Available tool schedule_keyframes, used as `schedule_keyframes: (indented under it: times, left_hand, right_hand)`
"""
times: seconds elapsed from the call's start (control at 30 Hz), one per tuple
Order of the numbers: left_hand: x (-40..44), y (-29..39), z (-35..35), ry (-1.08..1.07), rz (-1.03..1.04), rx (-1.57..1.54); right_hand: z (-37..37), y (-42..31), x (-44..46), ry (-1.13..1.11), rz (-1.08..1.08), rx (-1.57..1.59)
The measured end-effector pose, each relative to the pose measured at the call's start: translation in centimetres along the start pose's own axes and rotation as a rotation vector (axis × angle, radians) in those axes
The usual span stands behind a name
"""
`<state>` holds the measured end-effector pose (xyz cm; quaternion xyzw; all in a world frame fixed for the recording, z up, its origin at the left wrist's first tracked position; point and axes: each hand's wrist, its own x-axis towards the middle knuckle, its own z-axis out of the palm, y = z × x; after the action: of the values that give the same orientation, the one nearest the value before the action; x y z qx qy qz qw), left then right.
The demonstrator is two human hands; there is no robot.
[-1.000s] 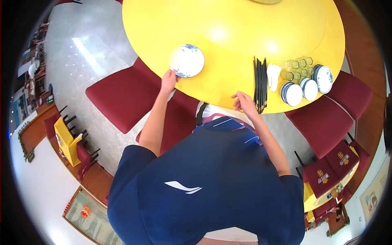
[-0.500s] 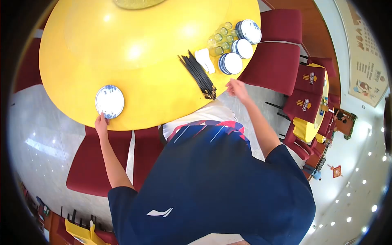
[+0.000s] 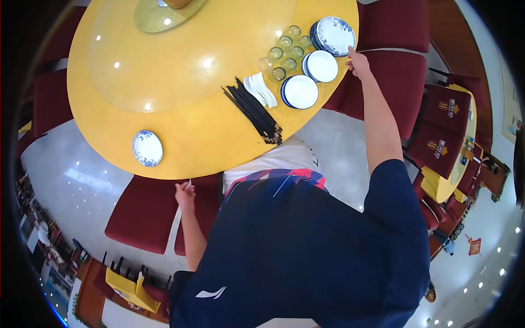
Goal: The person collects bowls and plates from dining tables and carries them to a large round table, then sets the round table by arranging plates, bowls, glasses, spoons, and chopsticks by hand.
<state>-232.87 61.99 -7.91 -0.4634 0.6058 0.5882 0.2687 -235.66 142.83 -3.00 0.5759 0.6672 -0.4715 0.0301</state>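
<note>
My right hand [image 3: 357,62] is at the rim of the tallest-looking stack of patterned plates [image 3: 336,36], its fingers touching the near edge. Below that stack stand two stacks of white bowls, one [image 3: 322,66] in the middle and one [image 3: 301,92] nearer me. My left hand [image 3: 186,194] hangs just off the table's edge with its fingers apart and holds nothing. A single patterned plate [image 3: 147,148] lies flat at the left of the yellow table [image 3: 191,131]. Black chopsticks [image 3: 254,112] lie in a bundle beside white spoons [image 3: 260,90].
Several glasses [image 3: 285,41] stand left of the stacks. A glass turntable [image 3: 169,65] covers the table's middle. Dark red chairs [image 3: 143,216] line the near edge, with more chairs [image 3: 391,82] at the right.
My left hand has let go of the single plate and moved back to the right, off the table. My right hand has moved up from beside the chopsticks to the patterned plate stack.
</note>
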Motion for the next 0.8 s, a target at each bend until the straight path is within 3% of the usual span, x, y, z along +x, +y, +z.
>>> schedule_keyframes:
  times: [0.17, 0.37, 0.5, 0.6, 0.8]
  left_hand:
    - [-6.5, -6.3, 6.1, 0.017, -0.161, 0.109]
    - [-9.1, -4.4, 11.9, -0.054, 0.098, 0.368]
    - [-10.7, -1.1, 15.1, -0.085, 0.222, 0.356]
    - [-10.4, 0.4, 16.9, -0.116, 0.267, 0.363]
    - [-10.7, 2.1, 19.0, -0.359, 0.369, 0.439]
  right_hand:
    - [-0.9, 0.0, 3.2, 0.017, -0.117, -0.321]
    - [-2.2, 0.7, 4.9, -0.069, -0.244, -0.408]
    - [-2.6, 1.9, 5.4, -0.377, -0.133, 0.149]
    - [-2.1, 1.5, 3.9, -0.399, -0.167, 0.211]
    - [-1.9, -0.5, -1.3, -0.409, -0.025, 0.628]
